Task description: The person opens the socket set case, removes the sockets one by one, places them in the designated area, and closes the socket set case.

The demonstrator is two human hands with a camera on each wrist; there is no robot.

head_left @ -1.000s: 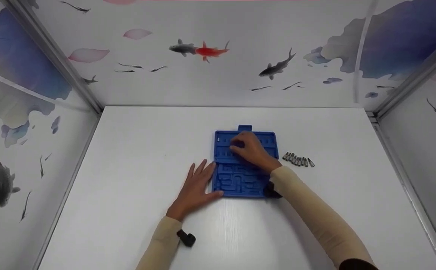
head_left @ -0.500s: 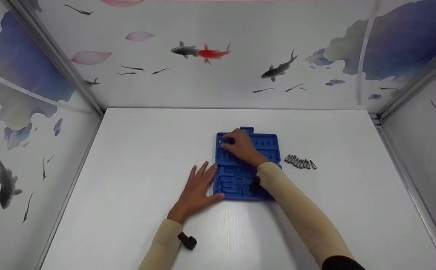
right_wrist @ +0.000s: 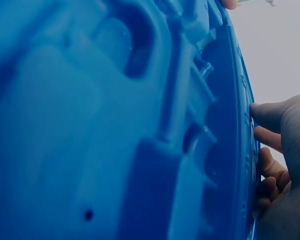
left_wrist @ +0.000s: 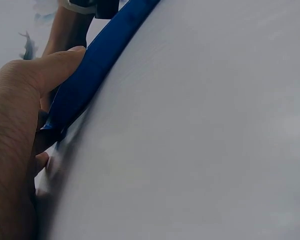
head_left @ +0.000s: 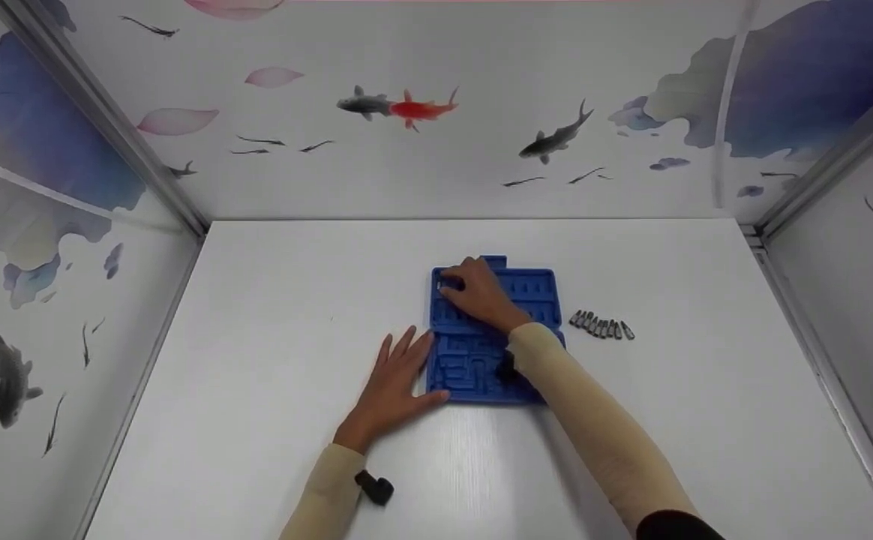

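A blue plastic tool case (head_left: 474,367) lies unfolded on the white table, its moulded slots facing up. My right hand (head_left: 481,292) reaches over the far half. Its curled thumb and forefinger pinch at a small silver metal bit (head_left: 439,285) in the far left corner slot; the fingers partly hide it. In the right wrist view the case fills most of the picture, with the right hand (right_wrist: 290,155) at its edge. My left hand (head_left: 391,386) rests against the case's near left side, fingers straight and spread. Its thumb (left_wrist: 65,67) lies on the case edge in the left wrist view.
Several silver metal bits (head_left: 601,325) lie in a slanted row on the white table (head_left: 279,315), right of the case. The case's latch tab (head_left: 493,262) sticks out at the far side. Printed wall panels with fish (head_left: 421,110) enclose the table at the back and sides.
My right hand has moved left across the far half of the case, from its middle to the bit in the corner. My left hand stays at the case's side.
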